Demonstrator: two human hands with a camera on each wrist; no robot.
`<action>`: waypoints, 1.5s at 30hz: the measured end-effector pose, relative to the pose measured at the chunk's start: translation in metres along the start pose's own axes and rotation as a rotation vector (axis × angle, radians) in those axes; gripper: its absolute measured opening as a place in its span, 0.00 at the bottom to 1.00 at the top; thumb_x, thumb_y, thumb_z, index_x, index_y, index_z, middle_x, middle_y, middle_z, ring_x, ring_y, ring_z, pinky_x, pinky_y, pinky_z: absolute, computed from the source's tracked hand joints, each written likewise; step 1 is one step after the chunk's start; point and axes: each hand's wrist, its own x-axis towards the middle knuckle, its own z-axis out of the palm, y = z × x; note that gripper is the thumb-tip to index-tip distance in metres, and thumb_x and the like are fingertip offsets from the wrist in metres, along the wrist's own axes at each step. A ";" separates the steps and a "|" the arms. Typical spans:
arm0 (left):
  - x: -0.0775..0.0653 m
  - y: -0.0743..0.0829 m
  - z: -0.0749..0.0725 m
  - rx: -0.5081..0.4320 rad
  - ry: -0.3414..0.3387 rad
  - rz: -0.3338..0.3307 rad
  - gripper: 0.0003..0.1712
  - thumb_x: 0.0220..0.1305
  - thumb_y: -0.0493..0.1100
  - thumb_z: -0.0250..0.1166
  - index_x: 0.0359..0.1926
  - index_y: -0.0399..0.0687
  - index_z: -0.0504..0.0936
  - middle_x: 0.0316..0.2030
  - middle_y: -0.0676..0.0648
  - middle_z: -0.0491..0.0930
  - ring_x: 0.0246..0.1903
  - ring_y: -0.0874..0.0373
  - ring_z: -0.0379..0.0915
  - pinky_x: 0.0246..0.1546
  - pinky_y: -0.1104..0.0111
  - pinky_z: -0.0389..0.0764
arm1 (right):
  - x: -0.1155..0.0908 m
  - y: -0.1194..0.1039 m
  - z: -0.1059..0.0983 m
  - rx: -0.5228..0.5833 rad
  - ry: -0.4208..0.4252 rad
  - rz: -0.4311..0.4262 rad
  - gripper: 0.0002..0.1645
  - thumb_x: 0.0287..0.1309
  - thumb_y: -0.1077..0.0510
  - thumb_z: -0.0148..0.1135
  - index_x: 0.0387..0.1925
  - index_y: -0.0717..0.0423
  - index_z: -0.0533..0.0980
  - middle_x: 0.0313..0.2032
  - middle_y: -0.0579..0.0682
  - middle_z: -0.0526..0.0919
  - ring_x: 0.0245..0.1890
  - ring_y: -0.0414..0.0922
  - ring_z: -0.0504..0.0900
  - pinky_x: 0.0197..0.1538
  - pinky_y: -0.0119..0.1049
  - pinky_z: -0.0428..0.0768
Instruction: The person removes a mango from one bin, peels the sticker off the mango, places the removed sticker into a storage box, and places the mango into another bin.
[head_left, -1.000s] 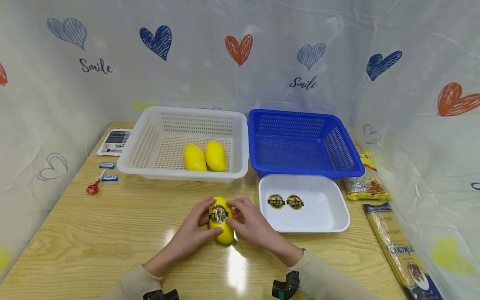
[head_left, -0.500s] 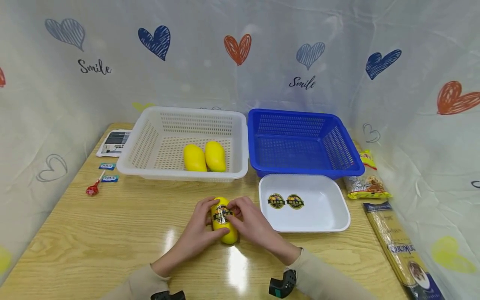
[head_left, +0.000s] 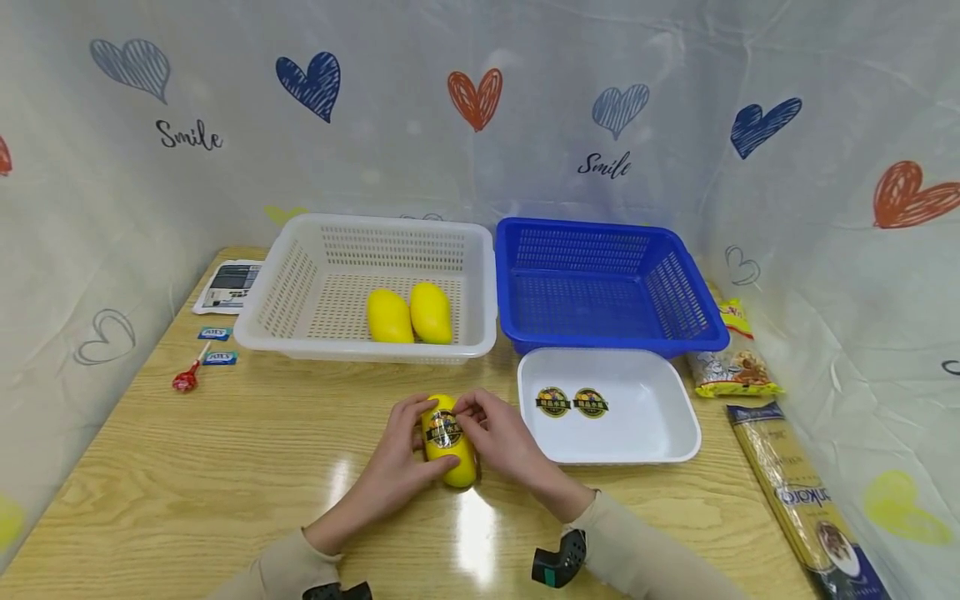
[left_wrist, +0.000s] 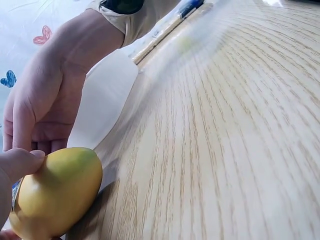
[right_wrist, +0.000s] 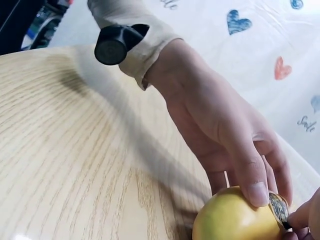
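Observation:
A yellow mango (head_left: 461,472) stands on the wooden table with a round black-and-gold sticker (head_left: 442,430) on its upper side. My left hand (head_left: 392,457) grips the mango from the left, its thumb lying across the near part. From the right, my right hand (head_left: 504,442) pinches the sticker's edge between thumb and forefinger. That edge shows at the fingertips in the right wrist view, where the sticker (right_wrist: 278,209) curves along the mango (right_wrist: 235,217). In the left wrist view, the mango (left_wrist: 62,187) hides most of the sticker.
Two mangoes (head_left: 410,314) lie in a white basket (head_left: 360,352). Beside it stands a blue basket (head_left: 615,343). A white tray (head_left: 637,417) bearing two stickers (head_left: 572,403) sits to the right. Snack bags (head_left: 738,367), a long gold packet (head_left: 802,500) and a lollipop (head_left: 185,377) lie around.
The mango and left hand have shifted slightly right. My right hand's fingers have drawn up to the sticker's upper right edge, and the sticker is more exposed than half a second ago.

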 end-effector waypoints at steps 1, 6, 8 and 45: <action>0.000 0.000 0.000 0.003 0.001 -0.002 0.45 0.50 0.40 0.78 0.66 0.40 0.65 0.68 0.41 0.56 0.60 0.47 0.66 0.51 0.66 0.79 | 0.000 0.000 0.000 0.002 0.005 -0.011 0.03 0.67 0.63 0.58 0.41 0.55 0.76 0.36 0.45 0.80 0.37 0.40 0.78 0.43 0.33 0.80; 0.002 0.002 0.000 0.010 0.004 0.001 0.45 0.50 0.40 0.78 0.66 0.40 0.65 0.68 0.40 0.56 0.58 0.47 0.68 0.50 0.68 0.79 | -0.001 -0.002 -0.001 -0.003 0.027 -0.068 0.04 0.67 0.65 0.57 0.42 0.57 0.76 0.38 0.48 0.79 0.39 0.42 0.78 0.43 0.33 0.80; 0.003 0.003 0.000 0.011 0.003 0.003 0.45 0.50 0.41 0.78 0.66 0.40 0.65 0.68 0.40 0.56 0.57 0.47 0.69 0.49 0.68 0.79 | -0.002 -0.004 -0.002 -0.025 0.025 -0.079 0.05 0.67 0.64 0.58 0.43 0.57 0.78 0.39 0.48 0.78 0.38 0.41 0.78 0.42 0.33 0.80; 0.003 0.004 -0.001 -0.010 -0.029 -0.003 0.46 0.50 0.37 0.78 0.66 0.36 0.64 0.66 0.39 0.57 0.53 0.45 0.71 0.46 0.67 0.80 | -0.025 0.063 -0.188 -0.086 0.104 0.310 0.16 0.69 0.52 0.59 0.51 0.57 0.79 0.49 0.56 0.82 0.49 0.53 0.78 0.51 0.54 0.77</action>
